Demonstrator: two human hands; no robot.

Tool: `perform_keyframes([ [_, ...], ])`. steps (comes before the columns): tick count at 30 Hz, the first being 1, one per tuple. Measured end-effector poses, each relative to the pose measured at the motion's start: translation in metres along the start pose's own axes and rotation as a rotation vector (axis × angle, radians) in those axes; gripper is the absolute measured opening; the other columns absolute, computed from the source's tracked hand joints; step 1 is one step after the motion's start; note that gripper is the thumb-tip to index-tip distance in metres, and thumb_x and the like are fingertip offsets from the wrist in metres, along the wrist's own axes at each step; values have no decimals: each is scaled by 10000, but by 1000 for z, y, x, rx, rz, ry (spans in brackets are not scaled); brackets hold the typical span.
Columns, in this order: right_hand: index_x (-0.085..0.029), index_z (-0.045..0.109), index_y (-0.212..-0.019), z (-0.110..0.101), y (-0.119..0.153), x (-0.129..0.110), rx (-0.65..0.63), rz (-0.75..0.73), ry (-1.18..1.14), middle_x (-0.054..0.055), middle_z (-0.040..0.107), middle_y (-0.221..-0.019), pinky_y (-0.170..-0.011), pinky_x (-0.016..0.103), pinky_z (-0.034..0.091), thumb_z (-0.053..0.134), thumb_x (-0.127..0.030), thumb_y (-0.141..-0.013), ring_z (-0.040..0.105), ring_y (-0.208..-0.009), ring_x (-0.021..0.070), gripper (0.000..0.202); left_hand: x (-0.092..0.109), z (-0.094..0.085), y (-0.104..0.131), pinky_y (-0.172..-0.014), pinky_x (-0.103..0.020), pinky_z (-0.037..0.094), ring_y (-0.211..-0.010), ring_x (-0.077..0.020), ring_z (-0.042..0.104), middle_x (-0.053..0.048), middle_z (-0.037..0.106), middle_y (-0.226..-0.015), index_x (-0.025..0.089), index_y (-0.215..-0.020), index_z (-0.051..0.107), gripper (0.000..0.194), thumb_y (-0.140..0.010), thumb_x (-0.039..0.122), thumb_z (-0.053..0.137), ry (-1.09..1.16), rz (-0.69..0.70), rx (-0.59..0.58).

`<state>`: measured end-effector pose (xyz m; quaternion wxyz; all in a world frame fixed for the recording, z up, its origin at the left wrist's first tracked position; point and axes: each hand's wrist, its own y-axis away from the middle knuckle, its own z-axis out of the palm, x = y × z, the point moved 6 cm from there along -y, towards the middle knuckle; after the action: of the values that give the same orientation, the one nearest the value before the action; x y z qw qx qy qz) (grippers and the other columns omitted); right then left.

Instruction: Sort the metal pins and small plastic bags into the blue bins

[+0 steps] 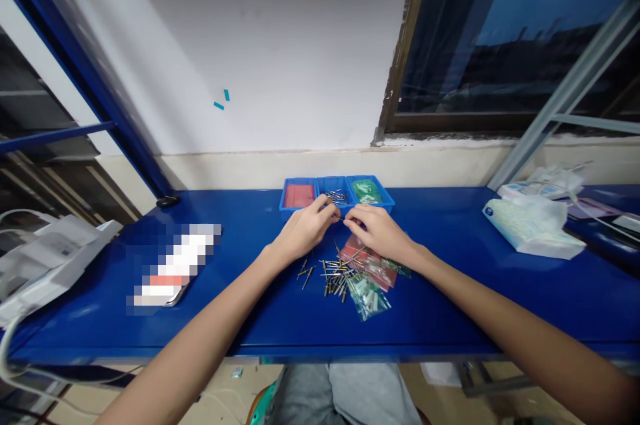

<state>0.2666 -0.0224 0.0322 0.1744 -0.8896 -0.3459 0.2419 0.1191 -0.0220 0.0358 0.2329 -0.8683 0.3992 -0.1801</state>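
Note:
My left hand [309, 227] and my right hand [376, 227] meet in front of the blue bins, fingers pinched. Between their fingertips is a thin dark metal pin [341, 219], too small to make out fully. Below them on the table lies a loose pile of metal pins [337, 273] with silver shanks and brass-coloured ends. Beside the pile, partly under my right hand, are red plastic bags [356, 249]. A clear green bag [369, 297] with pale pieces inside lies at the pile's near right.
A blue three-part bin [286, 213] holds red bags [299, 195], metal pins [336, 197] and green bags [367, 191]. On the blue table [240, 318], a tissue pack [533, 225] lies right, a blurred-out item [177, 265] left. White devices [55, 265] with cables stand far left.

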Motion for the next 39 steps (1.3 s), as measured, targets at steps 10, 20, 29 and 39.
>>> perform_keyframes([
  [10,-184,692,-803,5,1,6,80,219,-414,27,705,-756,-652,292,440,563,-287,-918,604,-691,159,201,9,-2,0,-780,-294,564,-897,-169,655,-76,634,-1059,165,-1166,596,205,-1025,210,454,8,12,92],
  [20,-208,655,-800,-4,-1,6,166,207,-421,39,696,-791,-695,322,472,552,-326,-929,626,-744,175,203,4,2,2,-737,-298,550,-821,-162,661,-70,683,-989,154,-1073,666,185,-999,214,508,78,13,150],
  [29,-203,665,-857,3,0,9,112,220,-418,28,698,-822,-679,300,461,598,-284,-889,626,-761,164,110,4,-2,0,-686,-275,516,-743,-134,653,-47,725,-951,167,-1046,657,148,-989,228,535,257,-30,204],
  [39,-196,646,-795,1,1,6,104,219,-435,15,672,-782,-664,291,448,597,-271,-883,589,-718,146,126,6,-2,0,-703,-296,520,-801,-157,664,-65,719,-982,160,-1093,648,189,-973,211,511,156,-1,137],
])
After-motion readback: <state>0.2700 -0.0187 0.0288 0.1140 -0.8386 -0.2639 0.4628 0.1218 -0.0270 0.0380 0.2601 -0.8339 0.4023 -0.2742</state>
